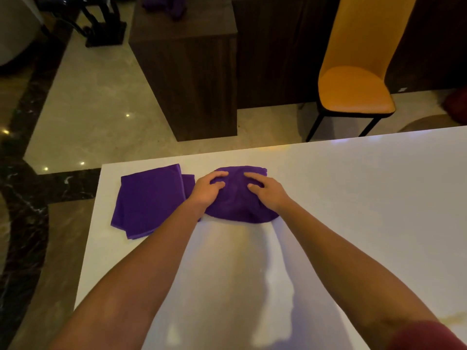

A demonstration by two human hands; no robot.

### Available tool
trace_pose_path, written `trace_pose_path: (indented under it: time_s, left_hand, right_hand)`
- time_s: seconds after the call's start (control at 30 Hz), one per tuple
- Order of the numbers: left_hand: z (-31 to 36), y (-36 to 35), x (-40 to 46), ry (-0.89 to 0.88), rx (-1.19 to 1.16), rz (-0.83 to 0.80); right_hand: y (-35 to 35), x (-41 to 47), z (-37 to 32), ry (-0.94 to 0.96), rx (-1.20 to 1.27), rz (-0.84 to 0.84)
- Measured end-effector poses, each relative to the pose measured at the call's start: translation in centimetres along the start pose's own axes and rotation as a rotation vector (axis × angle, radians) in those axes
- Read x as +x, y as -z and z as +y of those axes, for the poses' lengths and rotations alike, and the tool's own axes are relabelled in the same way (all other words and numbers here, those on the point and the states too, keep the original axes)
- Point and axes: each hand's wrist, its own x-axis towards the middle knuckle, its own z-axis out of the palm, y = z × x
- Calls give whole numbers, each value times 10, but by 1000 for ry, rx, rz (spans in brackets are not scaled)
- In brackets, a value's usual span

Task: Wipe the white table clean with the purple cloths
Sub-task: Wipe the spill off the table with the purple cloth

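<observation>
A bunched purple cloth (237, 205) lies on the white table (353, 198) near its far edge. Both hands press down on it side by side: my left hand (208, 189) on its left part, my right hand (266, 190) on its right part, fingers curled into the fabric. A second purple cloth (149, 200), folded flat, rests just left of it near the table's far left corner, untouched. Pale streaks show on the tabletop between my forearms.
Beyond the table's far edge stand a dark wooden cabinet (192, 79) with another purple cloth (166, 6) on top and an orange chair (353, 89). Marble floor lies to the left of the table.
</observation>
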Motion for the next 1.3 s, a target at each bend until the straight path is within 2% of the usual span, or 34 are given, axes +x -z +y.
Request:
trace_pose_path:
  time_s: [0.2,0.43,0.63,0.77,0.97,1.3]
  left_hand:
    - [7,13,-32,-29,-89,20]
    - [37,42,-103,-206,122,-23]
    - [59,31,-185,-331,306,-2]
    - [64,14,-233,-341,278,-50]
    - [53,-32,-276,-443,308,-1]
    - [38,-117,-289,-383,330,-25]
  right_hand:
    - [1,-24,-16,23,141,173]
    - [28,-94,-43,142,282,216]
    - [49,-169,-56,249,117,270]
    - [64,-222,-51,283,83,338]
    - [68,-292,-27,268,-56,435]
    - [106,-318,52,215,-130,341]
